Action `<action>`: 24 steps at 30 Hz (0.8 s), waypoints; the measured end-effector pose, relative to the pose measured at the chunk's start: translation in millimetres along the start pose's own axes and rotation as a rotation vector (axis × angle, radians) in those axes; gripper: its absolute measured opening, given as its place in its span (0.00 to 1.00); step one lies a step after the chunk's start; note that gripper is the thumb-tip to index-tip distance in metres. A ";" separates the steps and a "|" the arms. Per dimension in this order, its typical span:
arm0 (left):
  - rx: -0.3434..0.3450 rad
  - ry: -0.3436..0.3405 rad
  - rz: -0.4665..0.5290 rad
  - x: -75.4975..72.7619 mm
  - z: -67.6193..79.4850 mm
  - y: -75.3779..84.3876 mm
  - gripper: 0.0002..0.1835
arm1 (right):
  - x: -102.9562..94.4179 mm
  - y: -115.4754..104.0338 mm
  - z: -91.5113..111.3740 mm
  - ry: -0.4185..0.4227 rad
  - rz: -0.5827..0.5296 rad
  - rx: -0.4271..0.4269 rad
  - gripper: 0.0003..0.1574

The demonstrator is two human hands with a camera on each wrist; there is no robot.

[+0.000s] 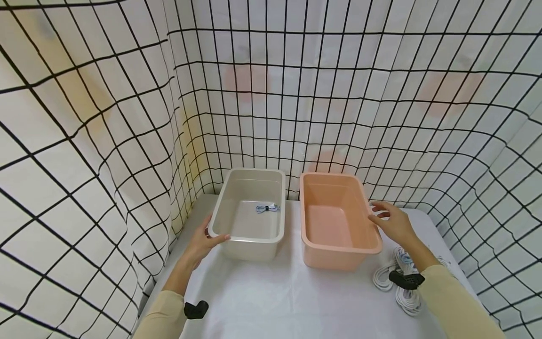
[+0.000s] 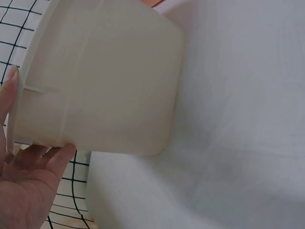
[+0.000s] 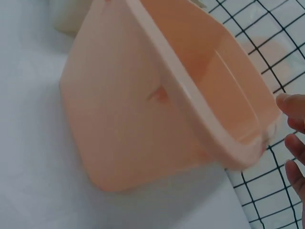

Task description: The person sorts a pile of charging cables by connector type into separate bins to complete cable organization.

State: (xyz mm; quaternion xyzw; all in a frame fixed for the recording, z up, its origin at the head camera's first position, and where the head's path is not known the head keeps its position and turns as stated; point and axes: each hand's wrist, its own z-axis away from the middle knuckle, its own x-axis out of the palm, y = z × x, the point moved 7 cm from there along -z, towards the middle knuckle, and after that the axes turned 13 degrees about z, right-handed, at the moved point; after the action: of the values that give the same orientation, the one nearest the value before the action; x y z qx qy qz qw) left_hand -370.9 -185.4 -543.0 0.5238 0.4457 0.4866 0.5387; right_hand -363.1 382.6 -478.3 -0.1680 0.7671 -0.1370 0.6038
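Note:
My left hand [image 1: 202, 242] grips the front left corner of an off-white plastic bin [image 1: 253, 248]. The thumb lies over the rim and the other fingers are under it, against the outer wall, as the left wrist view shows. Inside this bin lies a coiled light-blue cable [image 1: 262, 208] with a dark tie. Beside it on the right stands an orange-pink plastic bin [image 1: 334, 258]. At that bin's right rim is my right hand [image 1: 395, 225], its fingers loosely bent and spread. In the right wrist view, these fingers [image 3: 294, 148] appear just off the rim, holding nothing.
Several bundled white cables [image 1: 408, 301] lie on the white-covered table [image 1: 271, 301] at the right, partly hidden under my right forearm. Black wire grid [image 1: 338, 94] stands behind the bins and along both sides.

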 end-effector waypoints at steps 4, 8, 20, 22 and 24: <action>0.005 0.014 0.002 -3.2 1.2 0.7 0.56 | -5.5 9.7 8.4 0.036 0.017 0.008 0.34; 0.009 0.028 -0.022 -6.9 1.7 1.9 0.56 | -11.8 21.4 16.0 0.078 0.043 0.002 0.32; 0.007 0.021 -0.015 -2.8 0.7 2.0 0.56 | -10.0 84.7 59.8 0.049 0.122 0.070 0.30; 0.009 0.018 -0.016 -1.6 0.9 2.4 0.56 | -7.0 99.8 67.1 0.037 0.128 0.088 0.29; 0.010 0.019 -0.023 -1.0 1.3 2.4 0.56 | -2.8 114.9 73.9 0.020 0.132 0.106 0.28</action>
State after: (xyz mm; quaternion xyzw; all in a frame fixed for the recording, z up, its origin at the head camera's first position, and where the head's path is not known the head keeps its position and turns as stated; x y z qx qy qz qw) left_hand -369.9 -186.6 -540.6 0.5167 0.4590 0.4832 0.5374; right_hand -301.3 487.3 -540.5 -0.0835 0.7742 -0.1392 0.6118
